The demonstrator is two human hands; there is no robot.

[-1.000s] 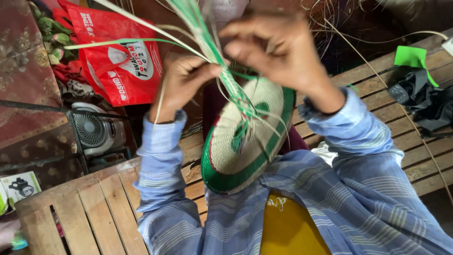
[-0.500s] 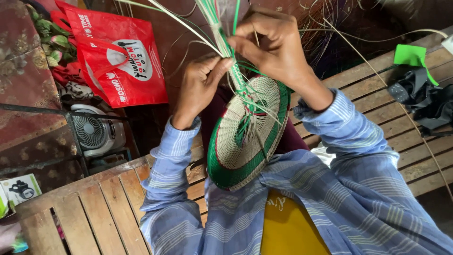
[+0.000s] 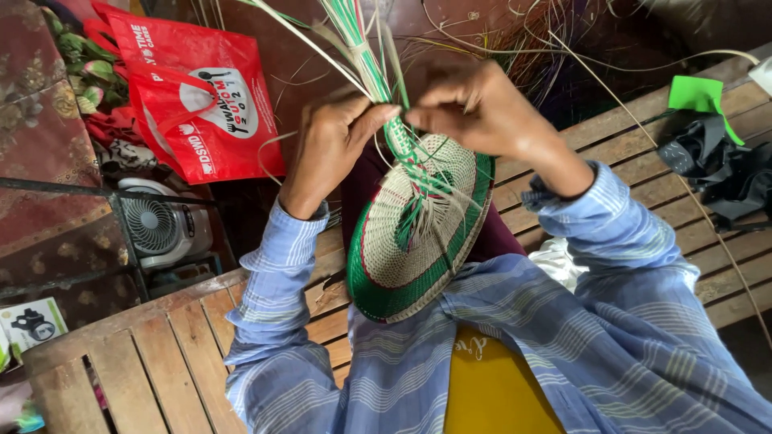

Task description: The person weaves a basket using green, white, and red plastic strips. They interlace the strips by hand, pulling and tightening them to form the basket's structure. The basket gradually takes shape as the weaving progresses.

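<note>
Both hands, left hand [image 3: 334, 149] and right hand [image 3: 482, 112], pinch green and pale straw strands [image 3: 362, 48] with closed fingers above the round woven green-rimmed basket base [image 3: 418, 233], nothing inside it.

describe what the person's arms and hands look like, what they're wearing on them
Both arms are in long, loose sleeves of light blue cloth with thin paler stripes, ending in cuffs at the wrists. The left hand and right hand are bare, with no gloves; no rings or watch can be seen.

Left hand [image 3: 334, 141] and right hand [image 3: 474, 112] raised, fingertips pinched together.
</note>
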